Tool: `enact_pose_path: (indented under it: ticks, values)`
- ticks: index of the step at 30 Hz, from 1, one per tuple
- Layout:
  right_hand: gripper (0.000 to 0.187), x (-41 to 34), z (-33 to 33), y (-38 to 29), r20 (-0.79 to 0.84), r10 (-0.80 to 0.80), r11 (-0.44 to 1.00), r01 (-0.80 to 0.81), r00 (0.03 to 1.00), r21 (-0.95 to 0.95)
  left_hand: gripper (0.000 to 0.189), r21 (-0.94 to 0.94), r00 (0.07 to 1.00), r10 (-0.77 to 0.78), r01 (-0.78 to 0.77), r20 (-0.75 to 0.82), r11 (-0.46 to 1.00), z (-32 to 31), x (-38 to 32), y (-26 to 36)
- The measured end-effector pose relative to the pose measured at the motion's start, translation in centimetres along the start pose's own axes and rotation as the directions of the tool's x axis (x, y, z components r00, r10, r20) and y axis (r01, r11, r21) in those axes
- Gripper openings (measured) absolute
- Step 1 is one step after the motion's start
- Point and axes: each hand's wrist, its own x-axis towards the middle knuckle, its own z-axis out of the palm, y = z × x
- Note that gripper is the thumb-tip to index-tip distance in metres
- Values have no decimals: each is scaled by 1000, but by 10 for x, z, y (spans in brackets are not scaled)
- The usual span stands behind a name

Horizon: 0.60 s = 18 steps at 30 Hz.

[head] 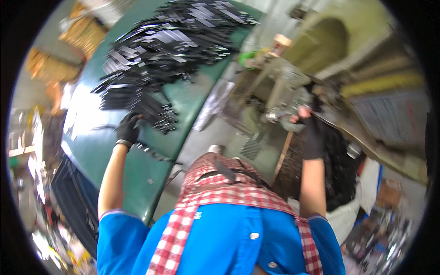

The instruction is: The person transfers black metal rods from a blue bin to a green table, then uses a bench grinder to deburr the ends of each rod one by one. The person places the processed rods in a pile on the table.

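Observation:
My left hand (129,130), in a black glove, is on the green tabletop (137,178) at the near edge of a large pile of dark flat strips (165,51). Its fingertips are close to the lowest bundle of strips; whether they grip one is blurred. My right hand (307,127), in a black glove with bare fingertips, reaches to a greenish machine (285,75) on the right. The fingers are near a round metal part (272,117) of it; what they hold, if anything, cannot be made out.
A foot pedal (251,148) is on the floor below the machine. Dark pieces (338,168) fill a white sack (343,220) at the right. Wrapped brown bundles (51,67) stand beyond the table at the left. A dark blue container (74,199) is at the lower left.

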Motion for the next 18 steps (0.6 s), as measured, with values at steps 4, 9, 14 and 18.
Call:
enact_pose_path:
  ticks: [4,9,14,18]
  values:
    - [21,0,20,-4,80,-119,990,111,990,88,48,179,984,66,-96,165,979,12,-3,4]
    - [22,-5,-7,17,-55,-203,979,203,978,-10,35,148,952,206,-243,227,959,-1,14,0]
    - [38,30,-153,104,-229,-62,825,-79,972,-559,15,162,924,383,-376,-15,912,-20,39,16]
    - [64,63,-239,142,-217,-39,-151,-220,975,-964,36,193,887,457,-439,-61,878,-47,73,65]
